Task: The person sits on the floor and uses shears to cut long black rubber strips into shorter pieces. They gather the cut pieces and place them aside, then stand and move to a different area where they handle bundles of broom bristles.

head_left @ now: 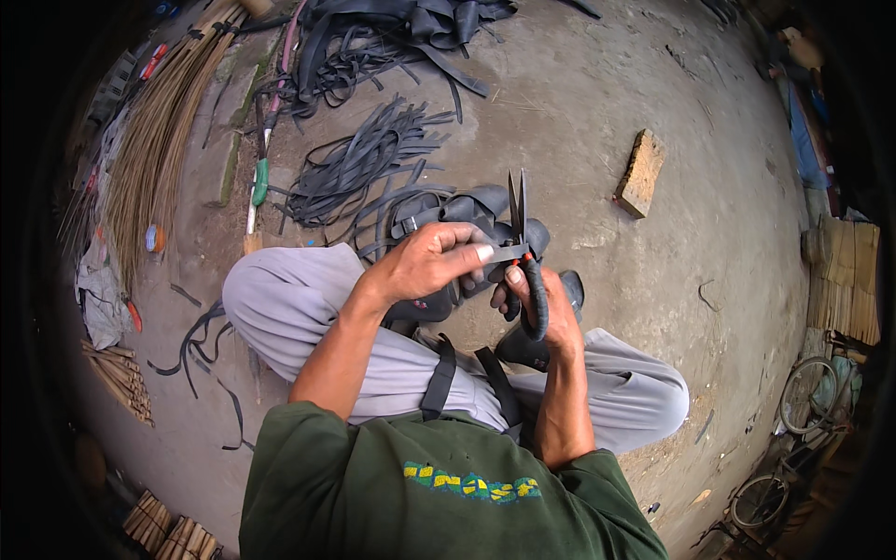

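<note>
My left hand (437, 259) pinches a flat black rubber strip (508, 253) between thumb and fingers. Its free end reaches to the scissors (519, 210), whose slim blades point away from me and stand slightly apart. Closed round the black-wrapped scissor handles is my right hand (553, 303), with orange-red bits showing near the pivot. Wide curls of black rubber (482, 201) lie just beyond my hands, partly hidden by them. Farther left, a heap of cut rubber strips (359, 166) rests on the ground.
More black rubber sheets (401, 37) pile up at the far side. A yellowish brick (640, 175) lies to the right. Thin brown sticks (163, 140) and a pole with a green part (260, 182) are on the left. Bicycle wheels (810, 396) show at the right edge.
</note>
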Demonstrator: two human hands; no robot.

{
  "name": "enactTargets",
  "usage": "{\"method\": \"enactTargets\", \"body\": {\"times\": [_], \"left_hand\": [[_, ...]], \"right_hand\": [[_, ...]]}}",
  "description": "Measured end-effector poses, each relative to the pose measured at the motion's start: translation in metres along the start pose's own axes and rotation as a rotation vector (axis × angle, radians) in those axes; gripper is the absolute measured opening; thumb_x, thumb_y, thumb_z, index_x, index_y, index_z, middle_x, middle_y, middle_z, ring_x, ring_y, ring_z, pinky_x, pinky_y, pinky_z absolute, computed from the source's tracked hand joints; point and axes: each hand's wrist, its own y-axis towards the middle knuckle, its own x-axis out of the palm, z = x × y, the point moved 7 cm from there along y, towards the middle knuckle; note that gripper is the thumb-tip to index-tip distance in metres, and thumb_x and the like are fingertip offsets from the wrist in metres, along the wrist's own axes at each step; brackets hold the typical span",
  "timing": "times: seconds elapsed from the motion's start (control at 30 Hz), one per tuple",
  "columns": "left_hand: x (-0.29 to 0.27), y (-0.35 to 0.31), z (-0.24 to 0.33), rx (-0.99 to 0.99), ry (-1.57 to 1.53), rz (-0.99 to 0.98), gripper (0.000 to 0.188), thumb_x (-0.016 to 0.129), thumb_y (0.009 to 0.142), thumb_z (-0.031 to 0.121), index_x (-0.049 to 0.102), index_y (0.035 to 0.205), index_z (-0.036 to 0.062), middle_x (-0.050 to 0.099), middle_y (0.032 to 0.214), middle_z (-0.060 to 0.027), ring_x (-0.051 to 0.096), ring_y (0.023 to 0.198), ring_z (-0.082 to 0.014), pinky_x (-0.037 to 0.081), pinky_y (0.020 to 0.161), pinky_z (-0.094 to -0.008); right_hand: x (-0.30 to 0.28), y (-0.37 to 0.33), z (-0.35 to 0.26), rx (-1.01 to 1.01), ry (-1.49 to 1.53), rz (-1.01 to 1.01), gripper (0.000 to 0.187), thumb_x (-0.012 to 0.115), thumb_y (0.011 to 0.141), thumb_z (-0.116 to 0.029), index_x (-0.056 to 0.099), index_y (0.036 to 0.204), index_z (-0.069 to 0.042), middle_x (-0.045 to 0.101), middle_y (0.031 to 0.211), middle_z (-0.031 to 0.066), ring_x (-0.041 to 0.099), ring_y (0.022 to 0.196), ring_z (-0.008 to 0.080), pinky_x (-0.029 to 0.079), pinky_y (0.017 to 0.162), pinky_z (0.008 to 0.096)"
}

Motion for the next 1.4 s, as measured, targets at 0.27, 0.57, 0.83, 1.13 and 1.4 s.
{"method": "enactTargets", "body": {"times": [0.27, 0.57, 0.83, 1.13, 1.4], "left_hand": [[-0.073, -0.028, 0.051, 0.251, 0.003, 0.348, 0.015, 0.057, 0.094, 0.013, 0.068, 0.092, 0.0030, 0.064, 0.081, 0.0004, 0.057, 0.078, -0.0061, 0.047, 0.072, -0.0260], [-0.109, -0.056, 0.031, 0.065, 0.346, 0.474, 0.016, 0.055, 0.087, 0.013, 0.065, 0.083, 0.0017, 0.061, 0.074, 0.0004, 0.053, 0.073, -0.0078, 0.043, 0.068, -0.0280], [-0.110, -0.054, 0.031, 0.071, 0.412, 0.485, 0.016, 0.055, 0.087, 0.013, 0.065, 0.083, 0.0010, 0.060, 0.073, -0.0009, 0.052, 0.071, -0.0089, 0.043, 0.067, -0.0291], [-0.109, -0.057, 0.030, 0.073, 0.480, 0.498, 0.016, 0.056, 0.085, 0.014, 0.063, 0.081, -0.0001, 0.058, 0.070, -0.0031, 0.050, 0.069, -0.0104, 0.043, 0.065, -0.0313], [-0.111, -0.054, 0.023, -0.020, 0.631, 0.507, 0.018, 0.058, 0.083, 0.013, 0.067, 0.089, -0.0015, 0.066, 0.078, -0.0090, 0.058, 0.074, -0.0149, 0.049, 0.071, -0.0346]], "right_hand": [[0.002, 0.004, 0.039, 0.191, -0.025, 0.094, 0.048, 0.065, 0.100, -0.050, 0.067, 0.095, -0.003, 0.065, 0.071, 0.0034, 0.059, 0.062, 0.0103, 0.045, 0.056, 0.0251], [-0.013, -0.001, 0.018, 0.045, 0.048, 0.167, 0.046, 0.063, 0.102, -0.045, 0.066, 0.100, 0.001, 0.066, 0.073, 0.0065, 0.060, 0.062, 0.0120, 0.046, 0.056, 0.0263], [-0.014, -0.008, 0.012, 0.047, 0.045, 0.182, 0.040, 0.066, 0.100, -0.044, 0.067, 0.095, -0.004, 0.066, 0.072, 0.0028, 0.060, 0.062, 0.0092, 0.046, 0.055, 0.0245], [-0.012, -0.009, 0.011, 0.035, 0.022, 0.139, 0.048, 0.060, 0.104, -0.042, 0.066, 0.104, 0.005, 0.066, 0.076, 0.0071, 0.061, 0.065, 0.0144, 0.048, 0.060, 0.0284], [-0.013, -0.013, 0.005, 0.022, -0.020, 0.127, 0.045, 0.062, 0.103, -0.041, 0.066, 0.101, 0.004, 0.066, 0.075, 0.0062, 0.061, 0.066, 0.0135, 0.048, 0.061, 0.0277]]}}
